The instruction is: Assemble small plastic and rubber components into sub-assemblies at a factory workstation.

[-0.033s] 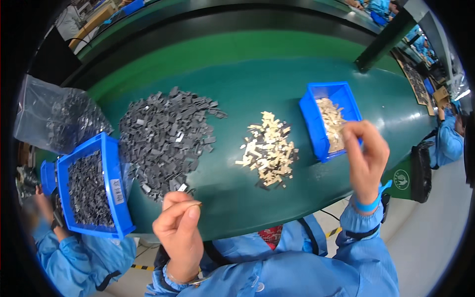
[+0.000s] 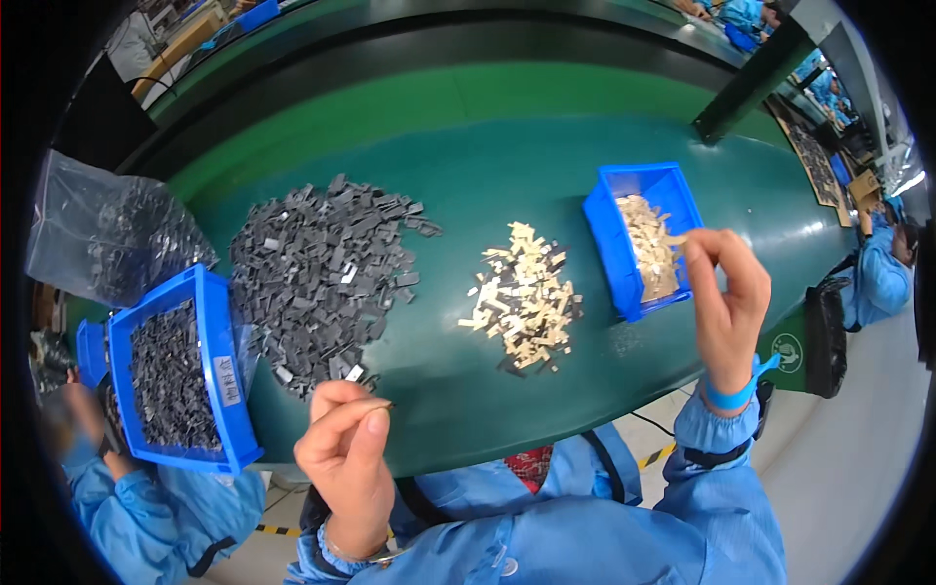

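My right hand (image 2: 729, 292), with a blue band at its wrist, pinches a small tan flat piece (image 2: 675, 240) between thumb and fingertips. It is over the right rim of a blue bin (image 2: 608, 244), where many similar tan pieces (image 2: 651, 234) lie. Close to the table's near edge, my left hand (image 2: 349, 450) is closed in a pinch. A tiny dark tip (image 2: 389, 404) shows at its fingertips; its kind cannot be made out. Between the hands is a pile of cream and dark small pieces (image 2: 526, 302). Beyond my left hand spreads a larger heap of dark grey flat pieces (image 2: 327, 283).
At the left edge stands a labelled blue bin (image 2: 226, 375) of dark pieces, with a clear plastic bag (image 2: 107, 224) behind it. A co-worker's blue sleeve (image 2: 166, 522) is beside that bin. A dark post (image 2: 756, 83) rises at the table's far right.
My right hand has come up slightly from the bin, and the tan piece now shows at its fingertips. My left hand keeps its pinch, almost still.
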